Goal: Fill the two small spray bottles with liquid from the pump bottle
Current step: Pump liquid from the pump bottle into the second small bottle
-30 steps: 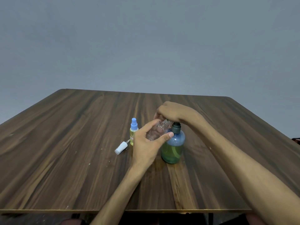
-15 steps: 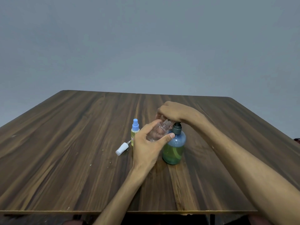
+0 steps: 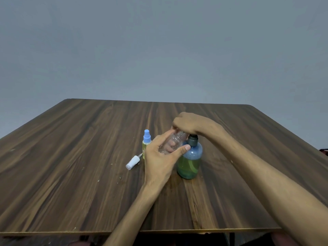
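The left hand (image 3: 162,161) grips a clear small spray bottle (image 3: 171,143), thumb on the near side and fingers curled round the far side, holding it tilted with its open threaded neck raised toward the top of the pump bottle (image 3: 190,158). The right hand (image 3: 190,124) comes in from the right and lies over the pump head with its fingers curled down around it — the spout itself is hidden under the knuckles, so whether liquid is running into the neck cannot be told. The pump bottle stands upright on the table (image 3: 71,166), touching or just beside the left thumb, with greenish liquid in roughly its lower half.

Just left of the hands stands the other spray bottle (image 3: 146,144), upright, its blue sprayer on and yellow-green liquid inside; it looks filled and closed. A loose white sprayer cap (image 3: 132,162) with its dip tube lies on its side near that bottle's base, presumably belonging to the clear bottle.

As a judgement, the task is about half done: one bottle seems finished, while the held one looks nearly or wholly empty. What remains is pumping it full and fitting the white cap back on.

Both forearms reach forward from the near table edge — the left rising steeply, the right crossing in low from the right side.
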